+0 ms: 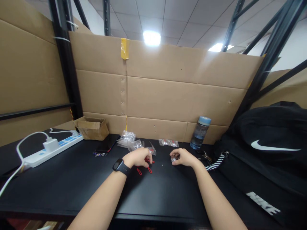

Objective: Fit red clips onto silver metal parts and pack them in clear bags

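Observation:
My left hand [141, 157], with a dark watch on its wrist, is over several red cord loops [139, 171] on the black table. Its thumb and fingers point down, curved and slightly apart, and red cord shows just beside the fingertips. My right hand [183, 157] grips a small clear round object [174, 158] between thumb and fingers, close to the tabletop; the fingers partly cover it. Just beyond my left hand lies a clear packet [152, 150] with a red mark. Farther back are two flat clear packets [168, 142] holding round pieces with red marks.
A heap of clear plastic packets [127, 139] lies beside a phone [106, 144] and an open cardboard box [92, 128]. At left is a white power strip [61, 147]. A water bottle [200, 133], keys [206, 156] and a black bag [268, 159] stand right. Cardboard walls [163, 95] enclose the table.

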### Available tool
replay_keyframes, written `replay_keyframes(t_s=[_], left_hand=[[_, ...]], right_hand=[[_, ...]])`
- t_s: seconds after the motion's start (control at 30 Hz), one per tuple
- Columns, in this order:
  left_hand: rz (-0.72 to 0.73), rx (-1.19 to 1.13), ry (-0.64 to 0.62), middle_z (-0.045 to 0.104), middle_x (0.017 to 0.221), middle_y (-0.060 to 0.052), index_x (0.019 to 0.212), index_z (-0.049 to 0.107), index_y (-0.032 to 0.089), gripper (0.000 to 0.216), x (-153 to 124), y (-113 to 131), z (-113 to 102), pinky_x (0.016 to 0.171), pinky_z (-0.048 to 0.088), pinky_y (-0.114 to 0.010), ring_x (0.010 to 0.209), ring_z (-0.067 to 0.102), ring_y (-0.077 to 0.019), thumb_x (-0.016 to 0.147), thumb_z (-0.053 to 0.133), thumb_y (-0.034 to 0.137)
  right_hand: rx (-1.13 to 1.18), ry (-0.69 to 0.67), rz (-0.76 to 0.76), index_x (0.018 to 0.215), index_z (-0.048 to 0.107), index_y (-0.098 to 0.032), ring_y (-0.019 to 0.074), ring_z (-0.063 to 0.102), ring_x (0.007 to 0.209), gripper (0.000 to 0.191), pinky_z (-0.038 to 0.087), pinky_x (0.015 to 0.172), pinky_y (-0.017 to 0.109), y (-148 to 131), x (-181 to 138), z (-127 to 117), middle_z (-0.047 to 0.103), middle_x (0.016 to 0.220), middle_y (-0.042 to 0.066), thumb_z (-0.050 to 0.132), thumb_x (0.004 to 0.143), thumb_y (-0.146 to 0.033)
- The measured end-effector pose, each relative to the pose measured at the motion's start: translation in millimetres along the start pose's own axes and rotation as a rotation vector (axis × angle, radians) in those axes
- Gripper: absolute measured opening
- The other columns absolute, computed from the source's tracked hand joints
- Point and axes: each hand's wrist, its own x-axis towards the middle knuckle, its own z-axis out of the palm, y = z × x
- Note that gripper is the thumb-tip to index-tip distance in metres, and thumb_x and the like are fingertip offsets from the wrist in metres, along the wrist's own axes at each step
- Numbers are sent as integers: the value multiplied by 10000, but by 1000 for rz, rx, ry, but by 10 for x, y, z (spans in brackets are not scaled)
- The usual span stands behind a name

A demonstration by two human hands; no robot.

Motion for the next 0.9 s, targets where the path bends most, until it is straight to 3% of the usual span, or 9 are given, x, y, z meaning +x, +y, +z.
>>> replay_keyframes(t_s=[0.13, 0.27, 0.43, 0.53, 0.6, 0.73, 0.8, 0.9], left_hand=[[-70, -17, -60, 645, 1153, -30, 1171, 683, 334, 847, -127, -117, -156, 878, 482, -310, 1048, 614, -281, 365, 946, 328], [-199, 6, -59, 605, 1164, -50, 1243, 609, 315, 962, -168, -224, -152, 874, 481, -324, 1090, 590, -308, 344, 952, 326], [-123, 39, 38, 584, 1160, -68, 1173, 602, 263, 789, -71, -192, -53, 906, 470, -351, 1084, 580, -305, 474, 915, 454], [-30, -17, 257, 599, 1178, -79, 1180, 581, 228, 491, 10, -157, 12, 941, 456, -336, 1086, 586, -251, 781, 718, 480], [-34, -19, 386, 613, 1205, -95, 1230, 555, 205, 399, 57, -149, 67, 968, 446, -341, 1103, 590, -238, 889, 600, 407], [-2, 76, 342, 642, 1235, -84, 1289, 561, 226, 471, 129, -137, 194, 983, 445, -345, 1110, 612, -247, 839, 665, 315], [-9, 151, 314, 693, 1120, -58, 1165, 649, 241, 330, 161, -110, 248, 954, 458, -345, 1038, 642, -241, 836, 659, 268], [-21, 207, 375, 717, 1059, -55, 1039, 709, 231, 205, 205, -50, 296, 948, 462, -350, 1021, 651, -239, 873, 591, 208]], right_hand=[[25, -16, 3, 1046, 746, -179, 217, 675, 879, 489, 509, 805, 303, 12, 5, 3, 754, 923, 61, 837, 608, -377], [43, -30, -6, 1052, 744, -174, 218, 672, 885, 502, 510, 806, 306, 26, 11, 1, 752, 947, 70, 837, 614, -401], [30, -34, -9, 1064, 739, -179, 220, 667, 892, 515, 507, 816, 314, 43, 12, 4, 747, 964, 68, 841, 617, -414], [36, -26, -9, 1088, 724, -167, 223, 667, 907, 517, 508, 826, 317, 32, 11, 23, 745, 967, 75, 824, 650, -421], [22, 29, -21, 1104, 716, -175, 228, 662, 939, 488, 506, 838, 323, 5, 19, 50, 737, 1003, 79, 802, 687, -414], [-32, 191, -123, 1087, 716, -215, 235, 640, 1011, 340, 489, 894, 354, -112, 58, 137, 705, 1106, 75, 734, 780, -359], [-44, 253, -189, 1065, 715, -219, 236, 632, 1033, 281, 474, 939, 374, -192, 80, 186, 692, 1117, 76, 715, 801, -314], [-62, 298, -263, 1043, 708, -222, 243, 618, 1083, 232, 445, 1006, 408, -309, 101, 258, 676, 1125, 83, 694, 818, -273]])
